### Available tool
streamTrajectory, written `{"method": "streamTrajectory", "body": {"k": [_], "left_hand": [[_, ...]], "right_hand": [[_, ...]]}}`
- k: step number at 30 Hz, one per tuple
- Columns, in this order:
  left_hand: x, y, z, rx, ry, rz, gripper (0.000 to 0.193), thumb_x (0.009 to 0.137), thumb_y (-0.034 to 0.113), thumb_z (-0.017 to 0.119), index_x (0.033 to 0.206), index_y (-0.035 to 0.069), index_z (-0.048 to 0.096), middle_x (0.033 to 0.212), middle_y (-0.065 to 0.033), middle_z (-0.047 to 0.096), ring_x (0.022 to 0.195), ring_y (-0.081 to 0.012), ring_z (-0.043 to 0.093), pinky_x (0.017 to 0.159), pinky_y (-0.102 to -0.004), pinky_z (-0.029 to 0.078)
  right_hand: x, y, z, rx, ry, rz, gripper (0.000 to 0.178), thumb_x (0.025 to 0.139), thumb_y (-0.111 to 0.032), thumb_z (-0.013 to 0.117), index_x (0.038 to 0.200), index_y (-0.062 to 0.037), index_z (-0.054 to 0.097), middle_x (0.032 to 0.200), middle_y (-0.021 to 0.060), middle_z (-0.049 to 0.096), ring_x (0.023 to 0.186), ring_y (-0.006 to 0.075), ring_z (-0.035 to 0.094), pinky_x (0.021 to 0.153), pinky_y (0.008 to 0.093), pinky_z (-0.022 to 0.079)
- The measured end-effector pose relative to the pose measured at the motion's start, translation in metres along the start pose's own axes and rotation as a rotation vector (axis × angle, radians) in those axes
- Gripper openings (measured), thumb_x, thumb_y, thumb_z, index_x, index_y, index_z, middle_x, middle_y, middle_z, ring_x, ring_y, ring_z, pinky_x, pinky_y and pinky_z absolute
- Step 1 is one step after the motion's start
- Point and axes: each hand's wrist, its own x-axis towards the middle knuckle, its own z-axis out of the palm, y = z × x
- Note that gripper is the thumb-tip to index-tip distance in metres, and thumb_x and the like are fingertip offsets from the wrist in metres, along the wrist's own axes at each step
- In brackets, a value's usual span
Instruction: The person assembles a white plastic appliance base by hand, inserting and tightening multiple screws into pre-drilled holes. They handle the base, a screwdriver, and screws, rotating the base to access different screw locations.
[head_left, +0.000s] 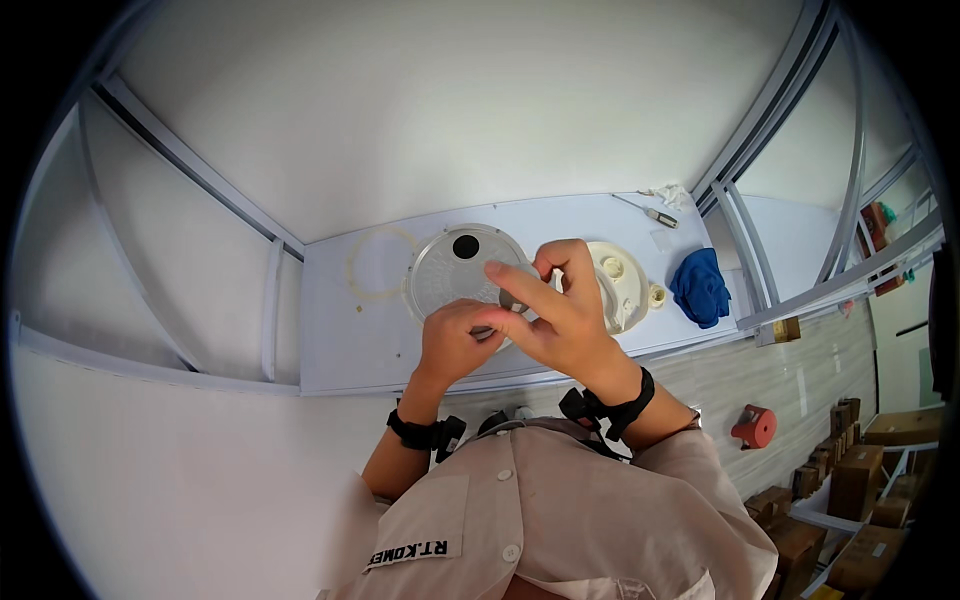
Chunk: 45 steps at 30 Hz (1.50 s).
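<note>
Both my hands meet above a round silver metal disc (pixel 440 272) with a black circle (pixel 466 246) near its far side. My right hand (pixel 575 325) is closed around a small grey roundish piece (pixel 514 300), its index finger stretched across it to the left. My left hand (pixel 452 345) is pinched just to the left, its fingertips touching or almost touching the right thumb. Whatever lies between the left fingers is too small and hidden to name. Right of the hands, partly behind the right one, lies a round cream plate (pixel 632 270) with cream parts on it.
A small cream ring-like part (pixel 656 296) and a blue cloth (pixel 700 288) lie to the right. Behind them are a screwdriver (pixel 658 215) and crumpled white tissue (pixel 675 196). A yellowish ring (pixel 352 265) marks the table's left. Metal posts flank the table; a red stool (pixel 755 427) stands at right.
</note>
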Motion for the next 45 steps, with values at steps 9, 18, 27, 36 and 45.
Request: {"method": "streamTrajectory", "body": {"k": [9, 18, 27, 36, 45], "left_hand": [[-0.001, -0.002, 0.003, -0.059, 0.042, 0.016, 0.015, 0.074, 0.014, 0.085, 0.087, 0.012, 0.077, 0.08, -0.0055, 0.074, 0.073, -0.0262, 0.071, 0.063, -0.0382, 0.056], [-0.002, -0.007, 0.002, -0.031, 0.04, 0.039, 0.018, 0.073, 0.012, 0.087, 0.089, 0.012, 0.077, 0.08, -0.0058, 0.075, 0.074, -0.0263, 0.072, 0.063, -0.0373, 0.057], [-0.002, -0.007, 0.004, -0.055, 0.058, 0.085, 0.017, 0.074, 0.012, 0.086, 0.089, 0.011, 0.077, 0.087, -0.0048, 0.078, 0.081, -0.0257, 0.075, 0.067, -0.0367, 0.059], [-0.003, -0.008, 0.002, -0.076, 0.024, 0.023, 0.02, 0.075, 0.013, 0.085, 0.094, 0.01, 0.077, 0.089, -0.0051, 0.078, 0.082, -0.0257, 0.075, 0.071, -0.0372, 0.06], [-0.003, -0.008, -0.001, -0.055, 0.003, 0.035, 0.021, 0.076, 0.012, 0.085, 0.095, 0.01, 0.077, 0.089, -0.0042, 0.078, 0.082, -0.0252, 0.075, 0.071, -0.0372, 0.059]], "right_hand": [[0.014, 0.002, -0.006, 0.213, -0.065, 0.005, 0.055, 0.084, -0.012, 0.082, 0.137, -0.0106, 0.067, 0.119, 0.0166, 0.06, 0.099, 0.0301, 0.065, 0.075, 0.0341, 0.055], [0.019, 0.001, -0.001, 0.414, -0.007, 0.139, 0.057, 0.081, -0.016, 0.088, 0.133, -0.0063, 0.069, 0.118, 0.0158, 0.06, 0.1, 0.0275, 0.061, 0.078, 0.0351, 0.053], [0.01, -0.005, 0.01, 0.082, 0.17, 0.087, 0.051, 0.088, -0.007, 0.078, 0.137, -0.0048, 0.065, 0.122, 0.0162, 0.06, 0.108, 0.03, 0.063, 0.09, 0.0378, 0.053], [-0.004, 0.015, 0.001, 0.078, 0.057, 0.057, 0.054, 0.087, -0.011, 0.081, 0.139, -0.0051, 0.065, 0.13, 0.0194, 0.058, 0.11, 0.0284, 0.061, 0.087, 0.0408, 0.054], [0.015, 0.009, -0.012, 0.298, -0.09, 0.09, 0.059, 0.081, -0.007, 0.084, 0.137, -0.0078, 0.067, 0.116, 0.0121, 0.057, 0.099, 0.0243, 0.059, 0.081, 0.0335, 0.053]]}}
